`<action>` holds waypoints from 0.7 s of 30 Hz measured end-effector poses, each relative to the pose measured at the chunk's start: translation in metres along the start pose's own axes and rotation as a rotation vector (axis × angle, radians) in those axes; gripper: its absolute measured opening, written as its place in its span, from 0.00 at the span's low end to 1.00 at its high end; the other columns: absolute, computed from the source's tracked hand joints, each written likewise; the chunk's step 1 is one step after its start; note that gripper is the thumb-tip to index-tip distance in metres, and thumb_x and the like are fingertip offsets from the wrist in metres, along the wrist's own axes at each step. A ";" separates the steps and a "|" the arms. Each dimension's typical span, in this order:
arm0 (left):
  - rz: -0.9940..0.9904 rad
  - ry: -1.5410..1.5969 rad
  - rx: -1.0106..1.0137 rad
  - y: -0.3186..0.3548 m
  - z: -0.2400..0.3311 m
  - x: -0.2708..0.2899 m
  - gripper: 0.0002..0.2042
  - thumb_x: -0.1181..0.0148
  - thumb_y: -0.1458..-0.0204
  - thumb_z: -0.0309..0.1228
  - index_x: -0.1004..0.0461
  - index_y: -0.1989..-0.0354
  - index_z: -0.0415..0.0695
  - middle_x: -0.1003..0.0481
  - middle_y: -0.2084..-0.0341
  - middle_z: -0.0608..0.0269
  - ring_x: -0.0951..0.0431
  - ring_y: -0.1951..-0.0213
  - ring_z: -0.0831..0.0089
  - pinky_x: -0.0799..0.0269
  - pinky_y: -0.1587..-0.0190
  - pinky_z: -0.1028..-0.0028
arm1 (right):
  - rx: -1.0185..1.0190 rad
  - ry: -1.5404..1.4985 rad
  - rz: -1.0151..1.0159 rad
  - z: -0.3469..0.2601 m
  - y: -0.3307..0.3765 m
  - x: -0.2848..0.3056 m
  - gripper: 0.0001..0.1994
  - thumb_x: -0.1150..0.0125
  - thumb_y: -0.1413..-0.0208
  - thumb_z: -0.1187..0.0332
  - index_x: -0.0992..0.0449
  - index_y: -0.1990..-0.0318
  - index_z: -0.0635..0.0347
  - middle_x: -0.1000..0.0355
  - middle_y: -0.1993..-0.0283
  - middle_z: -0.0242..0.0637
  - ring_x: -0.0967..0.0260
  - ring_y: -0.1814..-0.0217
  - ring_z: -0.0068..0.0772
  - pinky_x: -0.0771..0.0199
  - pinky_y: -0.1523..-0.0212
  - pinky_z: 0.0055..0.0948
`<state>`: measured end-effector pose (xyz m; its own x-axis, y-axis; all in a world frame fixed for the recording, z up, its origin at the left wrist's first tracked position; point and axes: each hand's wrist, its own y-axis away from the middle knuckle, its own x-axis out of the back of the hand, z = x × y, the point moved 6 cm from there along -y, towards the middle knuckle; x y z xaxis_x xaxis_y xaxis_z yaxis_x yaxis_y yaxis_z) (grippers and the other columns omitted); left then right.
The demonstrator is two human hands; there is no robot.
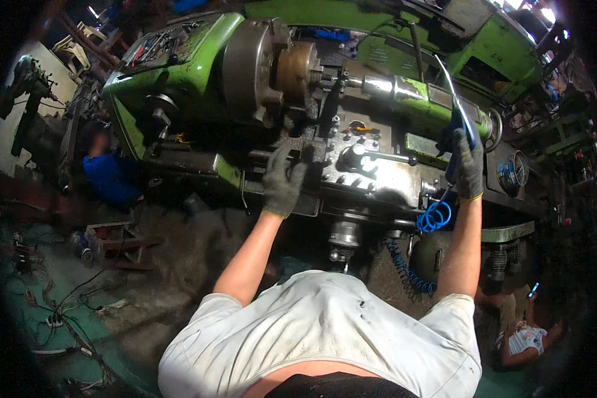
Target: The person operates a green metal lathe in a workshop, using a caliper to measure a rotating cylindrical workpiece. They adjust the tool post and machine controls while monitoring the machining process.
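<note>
Currently in hand: air gun (456, 125) by green lathe (341, 142)

The air gun is at upper right; the right hand (469, 162) has its fingers wrapped around it. Left of centre, the left hand (284, 184), fingers apart, sits below the chuck (249, 73).

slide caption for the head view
Grey-gloved right hand holding a blue tool with a long silvery shaft, grey-gloved left hand open, at a green metal lathe.
</note>
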<state>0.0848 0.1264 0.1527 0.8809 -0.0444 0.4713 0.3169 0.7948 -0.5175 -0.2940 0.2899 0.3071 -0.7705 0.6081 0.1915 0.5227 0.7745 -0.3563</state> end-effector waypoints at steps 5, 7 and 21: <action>-0.188 -0.106 -0.526 -0.061 0.128 -0.061 0.31 0.31 0.47 0.51 0.26 0.40 0.43 0.28 0.39 0.43 0.26 0.41 0.48 0.29 0.39 0.55 | -0.242 -0.090 -0.155 0.013 -0.048 0.017 0.24 0.45 0.29 0.50 0.26 0.35 0.56 0.30 0.70 0.29 0.32 0.72 0.22 0.30 0.73 0.26; -0.352 -0.197 -0.467 -0.056 0.139 -0.087 0.28 0.30 0.49 0.51 0.21 0.47 0.43 0.26 0.42 0.43 0.22 0.47 0.49 0.26 0.44 0.55 | -0.310 0.045 -0.253 0.029 -0.062 0.012 0.25 0.44 0.30 0.49 0.26 0.36 0.56 0.28 0.67 0.30 0.31 0.70 0.23 0.27 0.70 0.27; -0.228 -0.237 -0.440 -0.061 0.136 -0.093 0.15 0.31 0.57 0.38 0.19 0.62 0.44 0.20 0.62 0.52 0.20 0.57 0.52 0.25 0.53 0.55 | -0.132 0.508 -0.665 0.110 -0.129 -0.154 0.30 0.48 0.33 0.38 0.27 0.35 0.48 0.23 0.69 0.37 0.31 0.75 0.26 0.27 0.73 0.31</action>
<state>-0.0646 0.1646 0.2379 0.6853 -0.0081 0.7282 0.6525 0.4510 -0.6090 -0.2830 0.0773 0.2234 -0.6913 -0.0013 0.7226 0.0816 0.9935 0.0798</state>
